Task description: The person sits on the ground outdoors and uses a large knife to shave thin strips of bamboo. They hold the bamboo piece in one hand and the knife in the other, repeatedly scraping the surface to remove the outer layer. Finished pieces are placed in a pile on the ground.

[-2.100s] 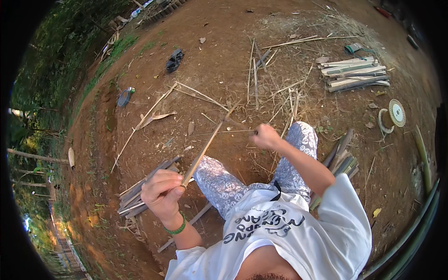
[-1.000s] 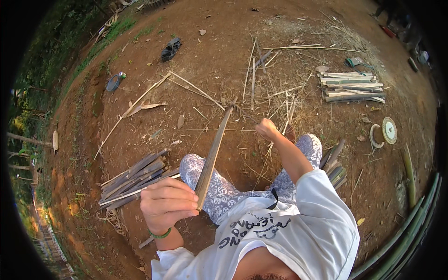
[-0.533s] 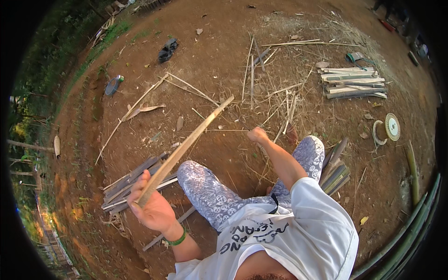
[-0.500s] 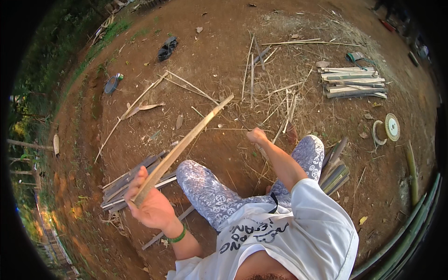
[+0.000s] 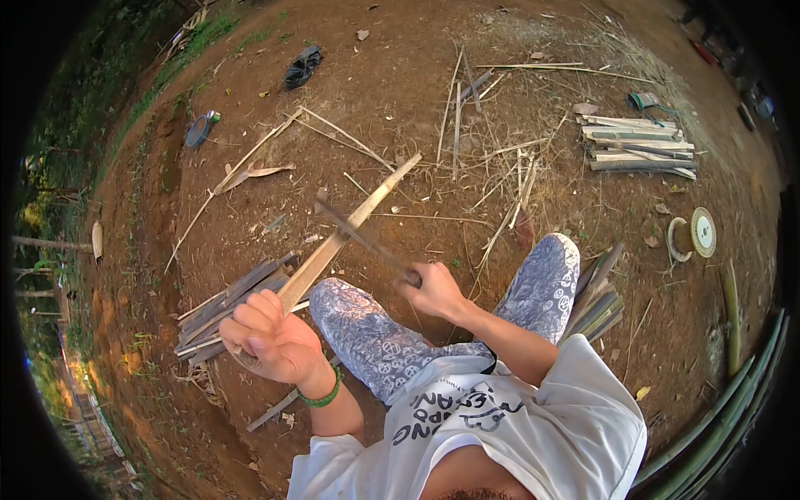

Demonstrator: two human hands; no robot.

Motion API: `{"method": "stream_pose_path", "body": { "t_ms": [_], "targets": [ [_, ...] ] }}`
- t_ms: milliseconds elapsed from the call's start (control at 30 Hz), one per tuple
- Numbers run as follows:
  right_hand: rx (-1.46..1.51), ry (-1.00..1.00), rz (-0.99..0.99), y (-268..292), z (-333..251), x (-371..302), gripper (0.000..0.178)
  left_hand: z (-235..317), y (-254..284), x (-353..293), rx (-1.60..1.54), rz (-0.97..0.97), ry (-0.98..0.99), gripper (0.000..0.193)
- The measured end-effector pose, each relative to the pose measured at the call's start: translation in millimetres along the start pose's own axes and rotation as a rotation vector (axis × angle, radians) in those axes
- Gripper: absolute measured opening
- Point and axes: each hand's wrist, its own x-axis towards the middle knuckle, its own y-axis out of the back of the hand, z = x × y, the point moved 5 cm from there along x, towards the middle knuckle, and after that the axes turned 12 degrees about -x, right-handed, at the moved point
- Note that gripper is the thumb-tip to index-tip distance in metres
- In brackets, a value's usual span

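My left hand is closed round the lower end of a long split bamboo strip, which slants up and away to the right. In my right hand is the dark handle of a machete. Its blade lies across the strip around mid-length and seems to touch it. The blade's far end sticks out past the strip's left side. A pile of split bamboo pieces lies on the ground beyond my left hand, left of my knee.
Stacked bamboo pieces lie at the far right, near a pale spool. Another bundle rests beside my right knee. Green bamboo poles lie at lower right. Thin strips and shavings litter the dirt ahead.
My right hand has come nearer and leftward, bringing the machete blade across the bamboo strip. The fingers of my left hand have closed round the strip.
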Motion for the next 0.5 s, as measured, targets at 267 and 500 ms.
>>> {"method": "stream_pose_path", "body": {
  "t_ms": [267,500],
  "targets": [
    [-0.111,-0.389,0.049,-26,144,86,0.040,-2,-9,-8,-0.064,0.181,0.063,0.043],
    [-0.061,-0.358,0.036,-26,114,28,0.044,74,5,25,-0.423,0.206,0.085,0.044]
  ]
}}
